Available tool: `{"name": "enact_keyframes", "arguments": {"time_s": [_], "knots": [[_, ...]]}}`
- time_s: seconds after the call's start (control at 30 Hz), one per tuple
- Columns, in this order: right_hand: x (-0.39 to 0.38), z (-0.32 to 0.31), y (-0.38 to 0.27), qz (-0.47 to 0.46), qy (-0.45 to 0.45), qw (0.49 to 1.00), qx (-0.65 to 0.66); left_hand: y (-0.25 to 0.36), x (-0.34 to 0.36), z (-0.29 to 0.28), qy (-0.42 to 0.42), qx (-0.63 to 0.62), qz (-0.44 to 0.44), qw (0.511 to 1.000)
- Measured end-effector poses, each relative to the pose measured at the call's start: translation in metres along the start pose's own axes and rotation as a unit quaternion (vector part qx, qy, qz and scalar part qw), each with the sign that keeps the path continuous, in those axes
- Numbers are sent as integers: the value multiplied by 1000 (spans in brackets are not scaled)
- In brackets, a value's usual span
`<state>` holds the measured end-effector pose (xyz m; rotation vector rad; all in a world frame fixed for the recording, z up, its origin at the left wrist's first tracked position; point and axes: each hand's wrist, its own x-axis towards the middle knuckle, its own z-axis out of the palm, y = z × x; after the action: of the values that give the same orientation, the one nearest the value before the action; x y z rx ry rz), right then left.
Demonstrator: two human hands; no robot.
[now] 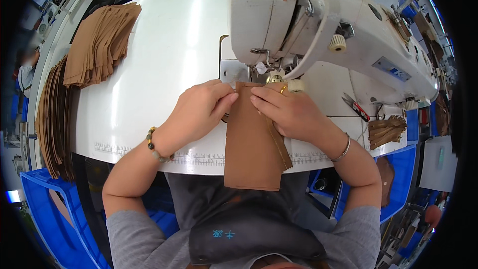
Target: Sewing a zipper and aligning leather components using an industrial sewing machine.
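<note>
A brown fabric piece [249, 144] lies below the needle area of a white sewing machine [279, 15], hanging over the table's front edge, with a second layer along its right side. My left hand [199, 109] pinches at its upper-left corner, thumb and fingertips closed together. My right hand [281, 109] grips its upper-right part, fingers bent over the top layer. The top end of the piece sits just in front of the presser foot [269, 68].
Stacks of brown pieces [99, 45] lie at the left of the white table [169, 30]. Red-handled snips [356, 107] and small brown strips [386, 132] lie at the right. Blue bins [45, 214] flank the table below. Another person [26, 74] is at the far left.
</note>
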<state>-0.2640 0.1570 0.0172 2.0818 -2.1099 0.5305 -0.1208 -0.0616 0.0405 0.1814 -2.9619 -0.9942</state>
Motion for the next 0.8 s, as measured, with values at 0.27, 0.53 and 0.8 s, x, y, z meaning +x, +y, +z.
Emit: {"name": "enact_keyframes", "arguments": {"time_s": [0.27,0.53,0.8], "knots": [[2,6,0,-21,27,999,3,0,-29,29,110,170,190,961],[5,3,-6,-27,92,992,-78,4,-24,34,103,209,170,958],[8,7,3,-75,130,983,-108,1,-22,35,96,169,161,968]]}}
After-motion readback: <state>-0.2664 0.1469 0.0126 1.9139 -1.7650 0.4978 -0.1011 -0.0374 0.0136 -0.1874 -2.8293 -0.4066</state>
